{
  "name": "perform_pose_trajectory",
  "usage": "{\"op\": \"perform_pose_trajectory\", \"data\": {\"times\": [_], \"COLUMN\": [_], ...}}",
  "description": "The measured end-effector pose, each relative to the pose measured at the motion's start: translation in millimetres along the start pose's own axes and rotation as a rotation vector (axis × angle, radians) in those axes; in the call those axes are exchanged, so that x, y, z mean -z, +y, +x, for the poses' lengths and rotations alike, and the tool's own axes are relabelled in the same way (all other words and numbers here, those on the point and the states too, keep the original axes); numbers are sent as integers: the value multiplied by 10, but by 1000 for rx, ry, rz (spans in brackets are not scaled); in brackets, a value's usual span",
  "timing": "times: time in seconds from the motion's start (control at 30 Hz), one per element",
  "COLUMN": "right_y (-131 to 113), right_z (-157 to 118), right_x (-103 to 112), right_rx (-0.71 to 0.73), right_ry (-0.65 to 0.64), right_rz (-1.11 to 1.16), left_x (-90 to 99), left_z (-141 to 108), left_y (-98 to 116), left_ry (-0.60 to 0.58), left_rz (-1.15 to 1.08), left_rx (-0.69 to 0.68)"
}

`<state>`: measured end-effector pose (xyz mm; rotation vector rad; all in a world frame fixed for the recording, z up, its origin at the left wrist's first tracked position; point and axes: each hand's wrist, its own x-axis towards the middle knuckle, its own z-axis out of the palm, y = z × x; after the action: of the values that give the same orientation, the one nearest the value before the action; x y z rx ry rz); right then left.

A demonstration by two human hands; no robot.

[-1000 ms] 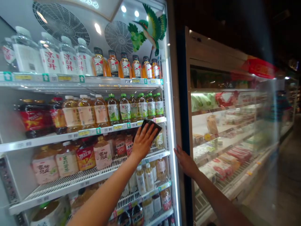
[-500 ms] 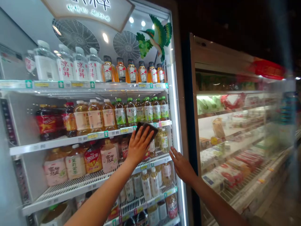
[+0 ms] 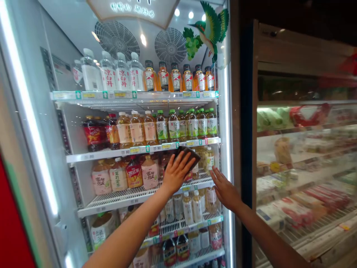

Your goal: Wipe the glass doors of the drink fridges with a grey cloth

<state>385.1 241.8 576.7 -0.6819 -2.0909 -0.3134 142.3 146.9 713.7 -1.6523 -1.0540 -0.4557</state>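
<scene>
Dark cloth [image 3: 195,154], long axis sloping down rightward

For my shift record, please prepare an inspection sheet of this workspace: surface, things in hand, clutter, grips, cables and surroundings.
Surface: glass front, bird decal at upper right.
Things in hand: dark cloth or pad, under left grip.
Clutter: nothing seen.
Grips: left grip flat, fingers spread; right grip crosses in front of the right light strip, fingers extended, contact with glass unclear.
Cables: nothing seen.
Surroundings: bottles on shelves behind the glass; neighbouring display case at right, goods partly blurred.
</scene>
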Motion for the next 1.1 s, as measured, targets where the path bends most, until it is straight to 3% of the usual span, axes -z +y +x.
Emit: {"op": "perform_pose_trajectory", "data": {"times": [0.07, 0.1, 0.23, 0.33, 0.4, 0.47, 0.53, 0.57, 0.7, 0.8, 0.9, 1.0, 1.1], "right_y": [-26, -35, -67, -101, -136, -184, -242, -273, -383, -436, -471, -492, -496], "right_z": [33, 51, 74, 44, 46, 93, 178, 226, 356, 350, 329, 360, 403], "right_x": [-16, -22, -38, -35, -25, -12, -3, -3, -20, -38, -44, -48, -56], "right_rx": [7, 9, 10, 20, 38, 61, 81, 90, 127, 141, 148, 149, 144], "right_ry": [2, 5, 25, 39, 44, 49, 54, 58, 57, 42, 25, 9, 11], "right_rz": [1, 3, 3, 0, -5, -14, -18, -18, -13, -9, -2, -6, -12], "left_x": [26, 60, 240, 262, 217, 183, 203, 236, 409, 404, 282, 223, 323], "left_z": [20, 67, 200, 13, -167, -264, -228, -172, -13, -192, -419, -372, -135], "left_y": [-41, -105, -410, -405, -299, -223, -260, -326, -658, -645, -405, -299, -513], "left_ry": [-43, -52, 1, 41, 13, -48, -99, -107, -6, 58, -2, -90, -91], "left_rz": [-16, -14, 38, 72, 59, 23, -2, -3, 59, 92, 52, 2, 0], "left_rx": [-92, -72, 240, 414, 341, 161, 49, 56, 363, 510, 326, 91, 146]}}
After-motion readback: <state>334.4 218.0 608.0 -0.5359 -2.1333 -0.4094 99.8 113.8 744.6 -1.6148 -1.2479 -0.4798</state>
